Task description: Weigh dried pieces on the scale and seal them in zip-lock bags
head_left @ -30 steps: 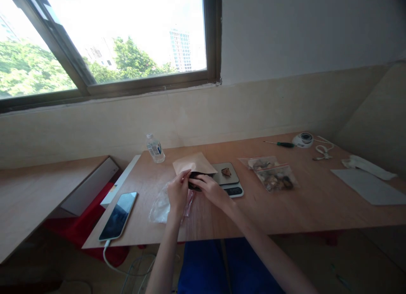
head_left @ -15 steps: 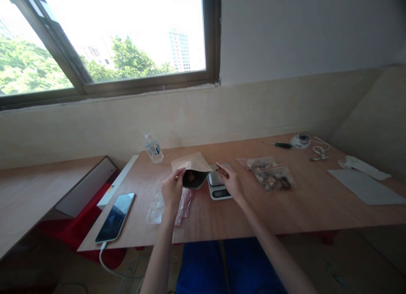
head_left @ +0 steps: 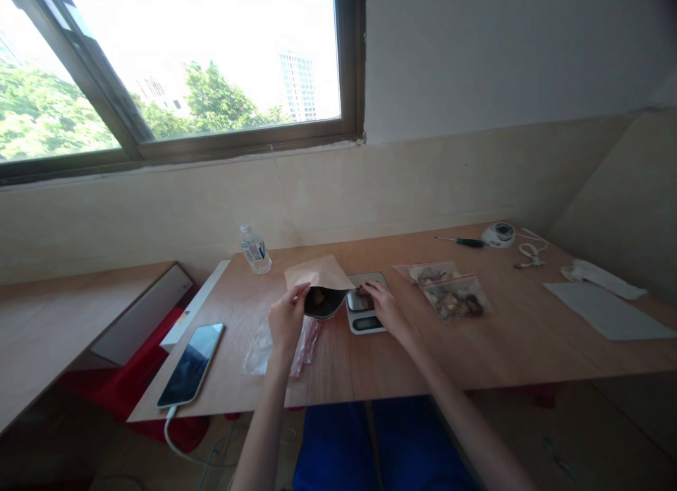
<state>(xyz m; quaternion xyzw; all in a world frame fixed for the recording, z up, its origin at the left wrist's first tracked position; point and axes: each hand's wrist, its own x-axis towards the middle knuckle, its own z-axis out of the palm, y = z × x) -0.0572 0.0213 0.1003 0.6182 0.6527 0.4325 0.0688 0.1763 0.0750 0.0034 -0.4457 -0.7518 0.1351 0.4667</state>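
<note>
My left hand (head_left: 288, 314) pinches the near left edge of a brown paper pouch (head_left: 320, 269). The pouch's dark-lined mouth gapes toward me, with brown pieces inside. My right hand (head_left: 383, 300) is over the plate of a small white kitchen scale (head_left: 367, 325), just right of the pouch. Its fingers are drawn together at a small dark piece too indistinct to name. Clear plastic zip bags (head_left: 259, 350) with red seals lie under and beside my left wrist.
Zip bags (head_left: 455, 297) of dried brown pieces lie right of the scale. Farther right are a green-handled screwdriver (head_left: 470, 243), a white dome camera (head_left: 498, 235), a white sheet (head_left: 603, 311) and a white cloth (head_left: 603, 278). Left are a water bottle (head_left: 255, 250) and a cabled phone (head_left: 191, 367).
My right hand has lowered slightly onto the scale's plate, and its fingers point more to the left. The left hand and the pouch have hardly moved.
</note>
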